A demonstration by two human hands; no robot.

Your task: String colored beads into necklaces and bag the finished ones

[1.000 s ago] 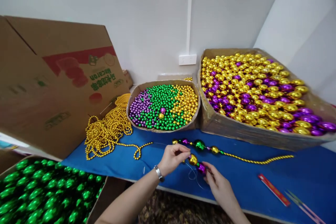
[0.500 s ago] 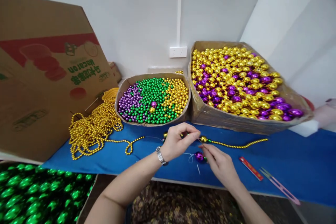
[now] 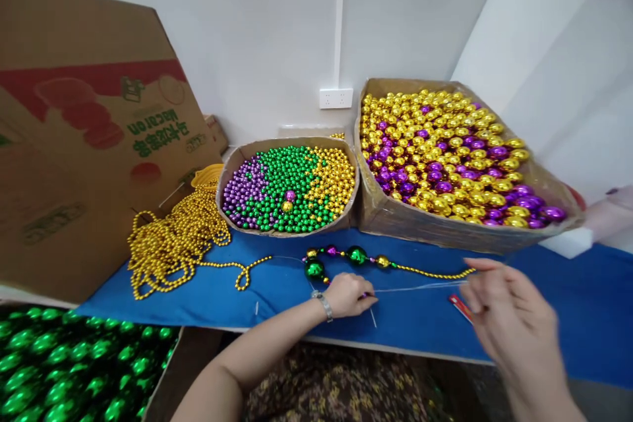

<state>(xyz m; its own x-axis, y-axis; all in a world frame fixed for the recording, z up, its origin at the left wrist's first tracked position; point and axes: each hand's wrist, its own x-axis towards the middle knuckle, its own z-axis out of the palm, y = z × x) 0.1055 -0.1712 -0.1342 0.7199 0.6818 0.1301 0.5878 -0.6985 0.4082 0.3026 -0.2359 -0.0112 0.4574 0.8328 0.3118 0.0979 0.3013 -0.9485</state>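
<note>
My left hand [image 3: 349, 295], a watch on its wrist, is closed low over the blue cloth on the near end of a bead strand. A bit of purple bead shows at its fingertips. Out to the right, my right hand [image 3: 512, 313] is raised and pinches a thin thread [image 3: 415, 287], which runs taut between the two hands. Behind my left hand lies the strand's visible part, with a big green bead [image 3: 313, 269], another green bead [image 3: 356, 254] and a gold bead [image 3: 382, 261]. From it a gold bead chain [image 3: 425, 273] stretches right, its end hidden by my right hand.
Small purple, green and gold beads fill a box [image 3: 225, 214]; a larger box [image 3: 395, 214] holds gold and purple ones. Gold chains [image 3: 173, 250] are heaped at left beside a tall carton [image 3: 99, 211]. Partly behind my right hand lies a red strip [image 3: 459, 307].
My hands, together before, have parted. The right one has swung far right, drawing the thread out straight; the left one has dropped onto the near beads, uncovering the strand behind.
</note>
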